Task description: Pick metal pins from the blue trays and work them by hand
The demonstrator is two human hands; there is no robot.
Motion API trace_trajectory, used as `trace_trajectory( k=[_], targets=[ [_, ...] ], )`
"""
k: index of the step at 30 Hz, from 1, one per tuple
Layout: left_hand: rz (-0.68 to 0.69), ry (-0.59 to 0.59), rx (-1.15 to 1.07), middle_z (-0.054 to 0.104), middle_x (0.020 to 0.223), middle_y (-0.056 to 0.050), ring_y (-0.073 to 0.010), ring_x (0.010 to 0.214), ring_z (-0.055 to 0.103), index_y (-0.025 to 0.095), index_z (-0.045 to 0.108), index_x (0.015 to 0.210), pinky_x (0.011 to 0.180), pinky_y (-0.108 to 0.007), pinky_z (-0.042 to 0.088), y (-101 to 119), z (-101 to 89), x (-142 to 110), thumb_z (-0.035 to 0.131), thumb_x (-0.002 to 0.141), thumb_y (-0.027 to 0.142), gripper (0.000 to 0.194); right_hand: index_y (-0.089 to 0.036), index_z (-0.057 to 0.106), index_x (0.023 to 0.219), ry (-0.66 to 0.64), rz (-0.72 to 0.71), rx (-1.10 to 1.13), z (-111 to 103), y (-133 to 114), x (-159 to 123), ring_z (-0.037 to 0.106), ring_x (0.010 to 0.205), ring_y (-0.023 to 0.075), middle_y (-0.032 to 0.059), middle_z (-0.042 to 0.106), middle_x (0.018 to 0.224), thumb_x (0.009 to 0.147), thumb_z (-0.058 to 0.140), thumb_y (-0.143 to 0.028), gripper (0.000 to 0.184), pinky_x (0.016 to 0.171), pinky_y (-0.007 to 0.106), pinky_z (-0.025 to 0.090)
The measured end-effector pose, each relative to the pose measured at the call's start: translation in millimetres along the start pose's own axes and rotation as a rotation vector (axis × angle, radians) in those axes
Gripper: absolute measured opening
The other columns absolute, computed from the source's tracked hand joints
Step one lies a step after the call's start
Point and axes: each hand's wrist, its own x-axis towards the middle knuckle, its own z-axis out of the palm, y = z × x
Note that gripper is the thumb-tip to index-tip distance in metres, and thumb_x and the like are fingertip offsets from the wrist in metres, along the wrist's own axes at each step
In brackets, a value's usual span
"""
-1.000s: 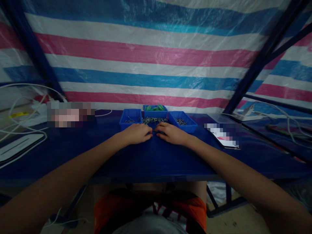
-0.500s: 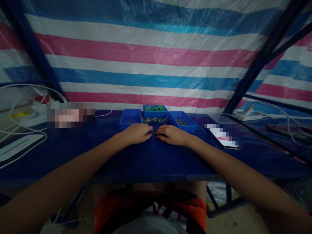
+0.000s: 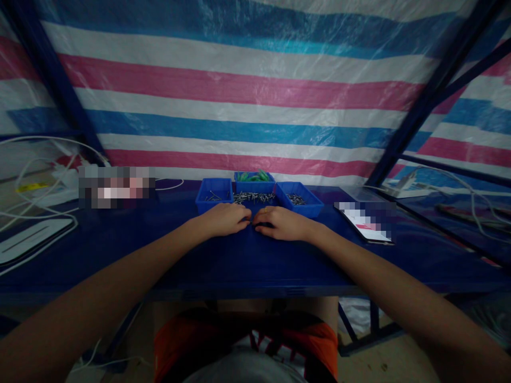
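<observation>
My left hand (image 3: 227, 218) and my right hand (image 3: 282, 223) meet almost fingertip to fingertip above the blue table (image 3: 255, 263). The left fingers are pinched together; whatever they hold is too small and dark to name. My right fingers are curled in, thumb towards forefinger, and their contents cannot be made out either. Just beyond lies a pile of metal screws (image 3: 254, 198). Behind my left hand is a blue bin (image 3: 203, 192) with a few long screws. A second blue bin (image 3: 312, 202), beside my right hand, contains small metal pieces.
A third blue bin (image 3: 255, 186) at the back holds green pieces (image 3: 261, 175). To the right lies a phone (image 3: 365, 226), partly blurred. White cables (image 3: 24, 213) and a flat white device (image 3: 35, 240) are at the left. Striped sheeting (image 3: 247, 96) hangs behind the table.
My right hand has shifted slightly, its fingers rearranged near the left fingertips. A thin dark piece seen between the hands earlier is now hardly visible. The left hand has barely moved.
</observation>
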Motion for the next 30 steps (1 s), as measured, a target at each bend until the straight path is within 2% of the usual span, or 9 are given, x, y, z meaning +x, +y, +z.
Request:
trace_trajectory(
  k=[10,16,21,30],
  targets=[
    [0.018,0.002,-0.008,0.064,0.093,-0.003,-0.0176,0.082,0.060,0.022,0.060,0.094,0.065,-0.026,0.042,2.1,-2.4,-0.8,0.042,0.086,0.028,0.020,-0.013,0.064,0.098,0.000,0.015,-0.006,0.1,-0.1,-0.5,0.058,0.086,0.0159,0.0074,0.062,0.093,0.087,0.051,-0.018,0.018,0.082,0.030,0.044],
    [0.014,0.005,-0.011,0.064,0.092,-0.003,-0.0182,0.082,0.060,0.022,0.060,0.093,0.064,-0.026,0.041,3.6,-4.1,-0.7,0.043,0.086,0.029,0.020,-0.014,0.060,0.102,0.058,0.100,-0.048,1.6,5.1,-2.3,0.056,0.089,0.0177,0.0090,0.058,0.097,0.088,0.049,-0.021,0.019,0.081,0.032,0.043],
    [0.019,-0.002,-0.015,0.064,0.092,-0.003,-0.0173,0.080,0.060,0.021,0.060,0.091,0.064,-0.025,0.041,3.5,-4.7,-0.9,0.043,0.086,0.030,0.019,-0.014,0.062,0.097,0.039,0.131,-0.066,3.5,7.2,-2.9,0.056,0.081,0.0166,0.0069,0.057,0.089,0.087,0.051,-0.023,0.017,0.077,0.030,0.043],
    [0.018,-0.011,-0.010,0.064,0.092,-0.003,-0.0164,0.079,0.059,0.020,0.059,0.091,0.064,-0.025,0.041,5.0,-6.2,-1.4,0.043,0.086,0.029,0.019,-0.013,0.062,0.094,0.048,0.140,-0.066,6.2,7.4,-2.4,0.055,0.085,0.0171,0.0080,0.057,0.092,0.088,0.051,-0.022,0.015,0.078,0.030,0.043]
  ],
)
